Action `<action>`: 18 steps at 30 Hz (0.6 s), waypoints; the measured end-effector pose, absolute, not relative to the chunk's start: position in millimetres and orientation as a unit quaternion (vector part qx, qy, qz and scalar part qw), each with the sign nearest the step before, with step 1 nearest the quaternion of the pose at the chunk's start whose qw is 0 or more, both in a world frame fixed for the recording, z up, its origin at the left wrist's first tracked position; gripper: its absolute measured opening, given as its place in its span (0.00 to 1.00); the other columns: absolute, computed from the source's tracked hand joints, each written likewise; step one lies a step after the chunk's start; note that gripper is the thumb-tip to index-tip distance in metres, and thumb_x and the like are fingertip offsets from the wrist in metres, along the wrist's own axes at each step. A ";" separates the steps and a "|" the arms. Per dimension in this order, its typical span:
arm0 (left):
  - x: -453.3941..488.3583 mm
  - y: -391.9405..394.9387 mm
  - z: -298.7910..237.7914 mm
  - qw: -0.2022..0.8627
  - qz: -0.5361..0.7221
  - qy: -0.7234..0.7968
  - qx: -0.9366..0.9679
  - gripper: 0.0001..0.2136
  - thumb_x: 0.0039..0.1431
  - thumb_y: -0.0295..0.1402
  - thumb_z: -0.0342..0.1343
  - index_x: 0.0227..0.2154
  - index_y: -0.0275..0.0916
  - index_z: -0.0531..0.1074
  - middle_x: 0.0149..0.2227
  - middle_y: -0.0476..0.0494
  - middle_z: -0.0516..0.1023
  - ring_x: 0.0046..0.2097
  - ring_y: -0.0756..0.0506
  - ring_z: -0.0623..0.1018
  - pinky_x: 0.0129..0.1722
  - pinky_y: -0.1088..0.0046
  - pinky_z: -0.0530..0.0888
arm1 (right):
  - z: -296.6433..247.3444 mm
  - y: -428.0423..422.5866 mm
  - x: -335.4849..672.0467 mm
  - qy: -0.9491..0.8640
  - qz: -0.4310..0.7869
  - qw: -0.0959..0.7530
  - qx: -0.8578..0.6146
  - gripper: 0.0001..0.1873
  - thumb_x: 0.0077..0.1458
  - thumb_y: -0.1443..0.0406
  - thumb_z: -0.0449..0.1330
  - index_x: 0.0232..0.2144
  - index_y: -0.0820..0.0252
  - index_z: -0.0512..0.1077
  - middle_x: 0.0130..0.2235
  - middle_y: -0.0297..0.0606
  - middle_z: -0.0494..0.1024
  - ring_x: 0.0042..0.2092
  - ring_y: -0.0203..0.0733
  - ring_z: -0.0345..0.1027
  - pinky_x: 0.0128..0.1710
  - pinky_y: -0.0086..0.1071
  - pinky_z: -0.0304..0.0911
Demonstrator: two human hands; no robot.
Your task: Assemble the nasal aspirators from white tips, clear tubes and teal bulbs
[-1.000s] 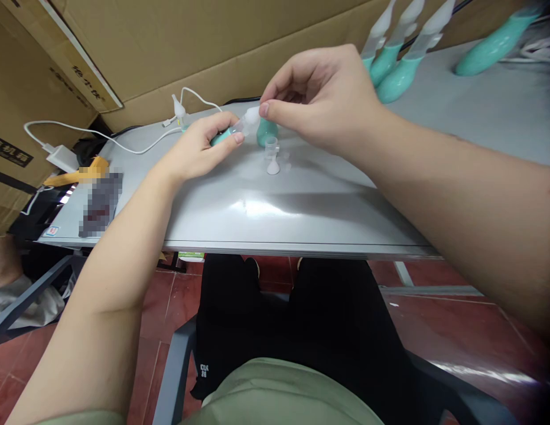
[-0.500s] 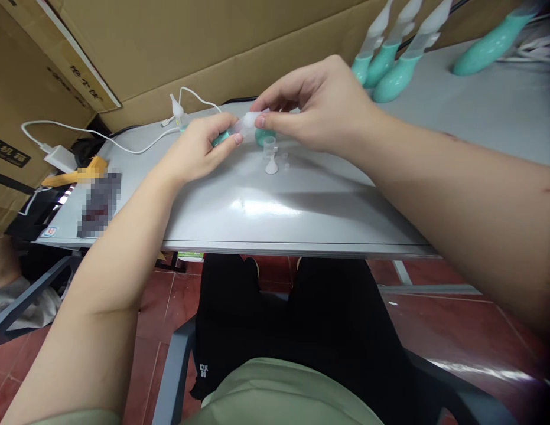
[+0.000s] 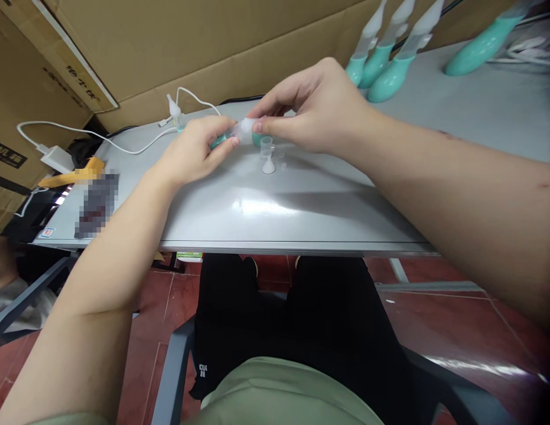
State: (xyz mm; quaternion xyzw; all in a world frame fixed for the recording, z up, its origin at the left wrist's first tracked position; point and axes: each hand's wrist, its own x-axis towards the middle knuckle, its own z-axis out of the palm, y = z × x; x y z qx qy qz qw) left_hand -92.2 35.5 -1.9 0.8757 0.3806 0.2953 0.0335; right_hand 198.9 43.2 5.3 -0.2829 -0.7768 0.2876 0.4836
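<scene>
My left hand (image 3: 195,149) is closed around a small teal device (image 3: 219,140), of which only a bit of the body shows between the fingers. My right hand (image 3: 312,106) pinches the clear white tip (image 3: 246,126) at the device's end between thumb and fingers. Both hands meet just above the grey table (image 3: 257,206). Another teal piece (image 3: 257,139) is partly hidden behind my right thumb. A small clear funnel-shaped part (image 3: 268,165) and a clear cup-like part (image 3: 266,143) stand on the table right below the hands.
Three teal bottles with clear tips (image 3: 381,65) stand at the back right, and another teal one (image 3: 478,44) lies farther right. A white cable (image 3: 124,141) and charger (image 3: 55,158) lie at the left, near a yellow object (image 3: 75,175). Cardboard boxes (image 3: 190,47) wall the back.
My right hand has come down and slightly left, bringing the white tip lower toward the table. My left hand has kept its grip on the teal device.
</scene>
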 end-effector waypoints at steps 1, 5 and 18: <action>-92.1 35.4 -1.8 0.033 0.295 0.384 0.875 0.24 0.82 0.64 0.62 0.47 0.47 0.85 0.45 0.36 0.87 0.50 0.28 0.87 0.61 0.46 0.86 | 5.6 43.4 199.3 -0.779 0.284 0.481 -0.285 0.16 0.61 0.77 0.79 0.41 0.50 0.98 0.41 0.35 0.95 0.43 0.52 0.87 0.53 0.47 0.84; -94.1 37.5 -1.8 0.020 0.277 0.390 0.878 0.19 0.80 0.58 0.63 0.45 0.47 0.83 0.41 0.37 0.84 0.48 0.28 0.85 0.58 0.46 0.84 | 2.2 52.2 199.2 -0.792 0.275 0.468 -0.278 0.12 0.61 0.73 0.82 0.40 0.48 0.98 0.40 0.35 0.95 0.43 0.53 0.88 0.53 0.49 0.85; -97.5 43.6 -7.5 0.031 0.272 0.388 0.880 0.18 0.84 0.54 0.62 0.52 0.46 0.86 0.46 0.35 0.86 0.52 0.26 0.87 0.64 0.44 0.85 | 1.9 55.2 198.6 -0.798 0.281 0.460 -0.271 0.06 0.57 0.57 0.85 0.39 0.43 0.96 0.41 0.37 0.96 0.45 0.60 0.87 0.55 0.56 0.84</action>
